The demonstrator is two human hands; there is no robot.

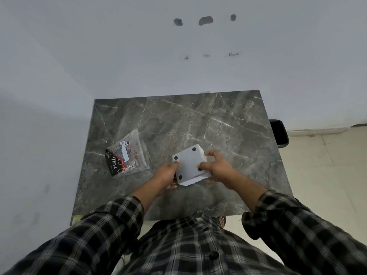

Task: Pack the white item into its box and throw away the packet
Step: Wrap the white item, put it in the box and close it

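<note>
A white square item [188, 162] with black dots at its corners is held just above the grey marble table [198, 120]. Beneath it shows the rim of a white box [195, 180]; the item seems to sit in or over that box. My left hand [166, 175] grips the left side, thumb on the top face. On the right side my right hand [217, 168] pinches the edge with its fingers. A clear plastic packet [129, 154] with a black printed strip and a white label lies flat on the table, to the left of my hands.
A black bin [280, 132] stands on the floor just past the table's right edge. A grey wall rises behind the table. Pale floor tiles lie to the right. My checked shirt sleeves fill the bottom of the view.
</note>
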